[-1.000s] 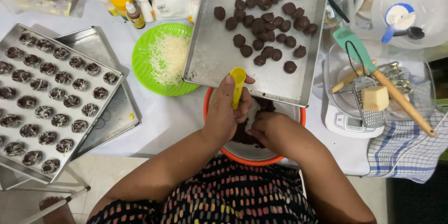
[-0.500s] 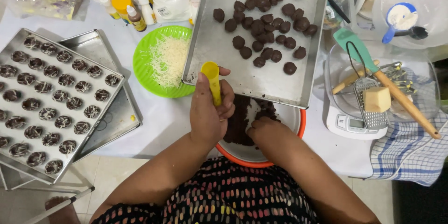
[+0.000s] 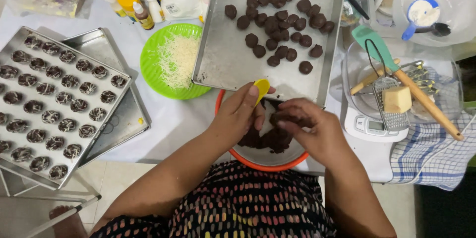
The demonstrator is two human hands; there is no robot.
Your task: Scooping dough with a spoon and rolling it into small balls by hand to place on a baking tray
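The left hand (image 3: 241,113) is curled around a small yellow spoon (image 3: 261,89), whose bowl sticks up past the fingers at the far rim of the orange bowl (image 3: 270,161). The right hand (image 3: 312,130) is half closed over that bowl, fingertips pinching a lump of dark dough (image 3: 283,119); more dark dough (image 3: 265,139) lies lower in the bowl, partly hidden by both hands. Just beyond the bowl sits a metal baking tray (image 3: 223,59) carrying about 30 dark dough balls (image 3: 282,15); its far edge is cut off by the frame. Left of the bowl are a green plate of grated cheese (image 3: 173,59) and a second tray of topped pieces (image 3: 49,104), cropped at the left. Right of the bowl stands a scale with a grater (image 3: 391,104).
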